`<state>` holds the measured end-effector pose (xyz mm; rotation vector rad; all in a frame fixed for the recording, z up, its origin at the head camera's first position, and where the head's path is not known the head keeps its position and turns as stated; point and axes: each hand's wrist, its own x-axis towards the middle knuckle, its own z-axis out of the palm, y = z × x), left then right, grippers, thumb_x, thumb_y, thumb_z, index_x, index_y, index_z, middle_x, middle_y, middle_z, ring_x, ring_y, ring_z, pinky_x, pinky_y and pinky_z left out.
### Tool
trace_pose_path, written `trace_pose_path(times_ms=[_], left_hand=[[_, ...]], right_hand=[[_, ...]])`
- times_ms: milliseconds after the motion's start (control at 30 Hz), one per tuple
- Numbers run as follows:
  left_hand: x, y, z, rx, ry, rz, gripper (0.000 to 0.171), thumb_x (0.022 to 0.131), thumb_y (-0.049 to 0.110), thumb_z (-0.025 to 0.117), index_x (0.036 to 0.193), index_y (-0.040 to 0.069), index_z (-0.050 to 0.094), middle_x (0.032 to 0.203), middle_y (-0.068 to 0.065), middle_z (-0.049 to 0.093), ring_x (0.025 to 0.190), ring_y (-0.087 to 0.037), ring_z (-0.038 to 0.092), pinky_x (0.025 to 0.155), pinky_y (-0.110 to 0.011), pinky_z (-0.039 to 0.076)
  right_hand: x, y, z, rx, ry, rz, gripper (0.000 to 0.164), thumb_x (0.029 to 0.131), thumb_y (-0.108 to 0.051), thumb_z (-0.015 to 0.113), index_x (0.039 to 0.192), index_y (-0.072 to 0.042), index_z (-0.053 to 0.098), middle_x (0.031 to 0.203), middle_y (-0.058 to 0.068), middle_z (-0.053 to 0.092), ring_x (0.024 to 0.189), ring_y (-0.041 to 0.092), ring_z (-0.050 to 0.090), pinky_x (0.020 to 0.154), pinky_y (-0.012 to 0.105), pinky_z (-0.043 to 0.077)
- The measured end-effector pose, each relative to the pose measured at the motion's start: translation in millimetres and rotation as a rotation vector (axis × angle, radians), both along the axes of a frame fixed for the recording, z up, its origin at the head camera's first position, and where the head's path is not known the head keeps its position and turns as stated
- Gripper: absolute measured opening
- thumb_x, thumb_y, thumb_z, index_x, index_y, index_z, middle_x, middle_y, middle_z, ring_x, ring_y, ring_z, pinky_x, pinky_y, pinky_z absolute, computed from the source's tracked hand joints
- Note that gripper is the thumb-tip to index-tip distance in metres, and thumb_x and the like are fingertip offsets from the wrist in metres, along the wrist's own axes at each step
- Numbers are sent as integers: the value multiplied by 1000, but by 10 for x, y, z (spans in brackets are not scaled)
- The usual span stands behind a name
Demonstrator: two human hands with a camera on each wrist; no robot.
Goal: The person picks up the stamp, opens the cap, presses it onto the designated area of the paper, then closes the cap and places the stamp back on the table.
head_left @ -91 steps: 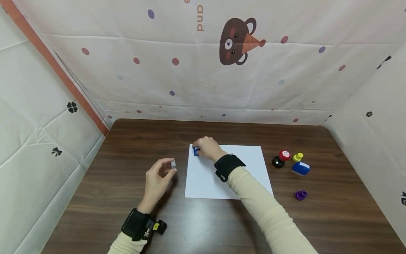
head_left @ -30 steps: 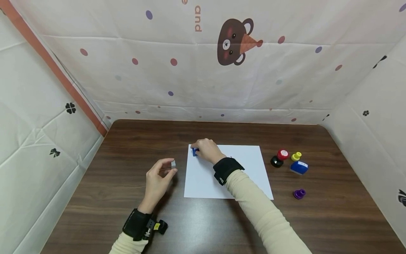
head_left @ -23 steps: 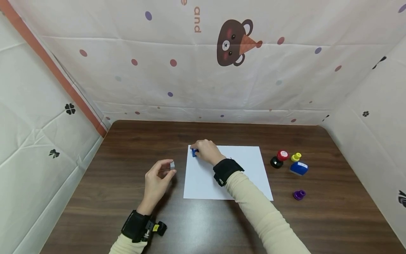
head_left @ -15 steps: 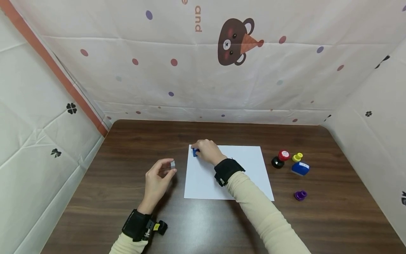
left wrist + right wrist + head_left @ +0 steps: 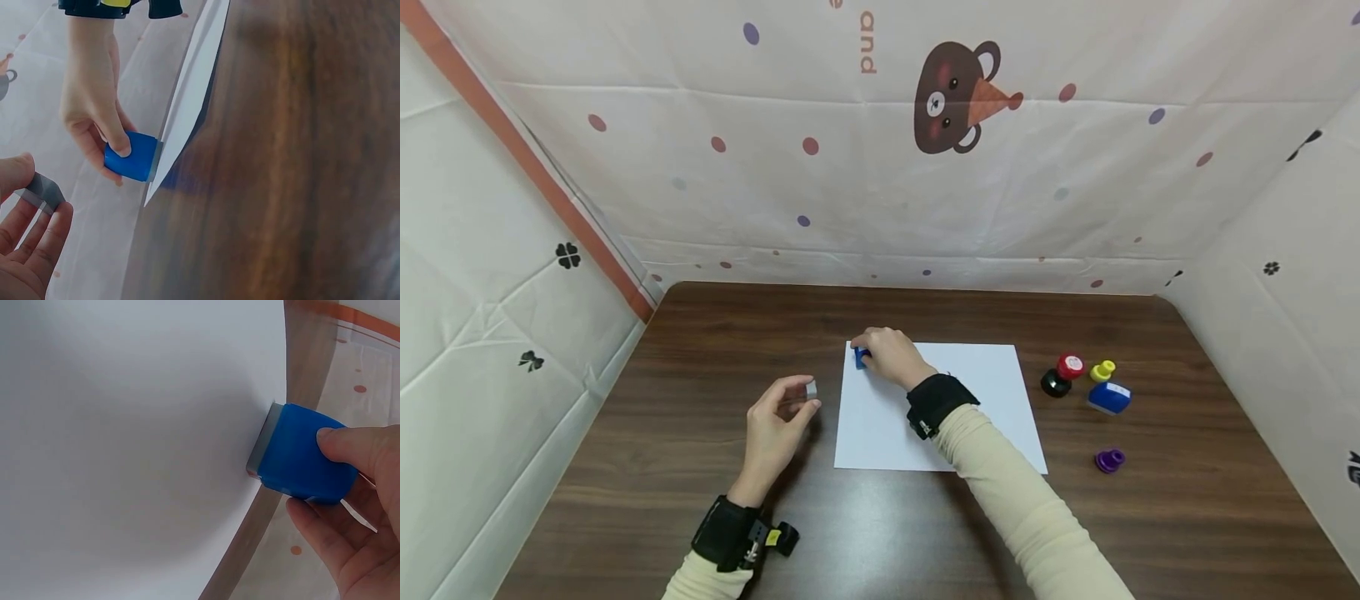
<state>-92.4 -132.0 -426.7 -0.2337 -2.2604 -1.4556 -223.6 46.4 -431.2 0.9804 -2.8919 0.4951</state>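
A blue stamp (image 5: 306, 456) with a grey base stands at the far left corner of a white sheet of paper (image 5: 917, 433). My right hand (image 5: 891, 354) grips it between thumb and fingers, and its base meets the paper in the right wrist view. Left of the sheet, my left hand (image 5: 778, 425) pinches a small grey, partly see-through cap (image 5: 44, 190) between thumb and fingertips, held above the table. In the left wrist view the blue stamp shows beyond this cap. What is printed under the stamp's base is hidden.
On the brown table (image 5: 722, 350), right of the paper, are a red-and-black round stamp (image 5: 1063, 375), a yellow knobbed piece (image 5: 1102, 372), a second blue stamp (image 5: 1109, 398) and a purple knobbed piece (image 5: 1109, 461). Printed cloth (image 5: 737, 183) hangs behind the table.
My right wrist sits slightly lower in the head view than three seconds ago, with the blue stamp still at the same corner. My left hand and the cap have hardly moved.
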Motion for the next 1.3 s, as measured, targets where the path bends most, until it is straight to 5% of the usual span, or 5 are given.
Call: trace_pose_path(times_ms=[267,533,767,967,1300], left_hand=[[7,21,11,15,-6,-11,31,76,-7,69,106,-2,62,95,-15,64,86,-24,63,70,-34,56],[-122,-51,-296,43,-6,-32,32,77,6,72,108,9,64,99,-6,65,88,-16,63,71,-36,56],[-140,-10,-293,38,20,-42,32,78,7,72,108,7,63,98,-5,65,88,-14,62,71,-24,56],[-150,102,-329,27,14,-75,33,77,3,72,108,6,63,99,-6,65,87,-16,63,71,-25,56],[-57,457,-4,39,1,-100,31,74,-7,71,103,-2,61,94,-18,66,80,-27,65,71,-44,56]], right_hand=[[14,6,-3,-17,-5,-4,27,85,-8,65,111,-9,67,109,8,66,96,19,64,83,29,53],[10,74,100,-63,5,-4,28,85,-8,64,113,-10,66,110,6,65,95,17,64,81,28,54],[55,218,232,-227,12,-70,25,85,-10,64,111,-11,64,110,8,64,100,22,63,85,35,53],[167,407,184,-407,-30,-150,25,85,-12,65,110,-10,63,110,9,64,95,22,63,81,35,55],[462,630,22,-714,-298,-315,27,86,-15,65,113,-12,60,116,10,60,100,25,60,86,37,53]])
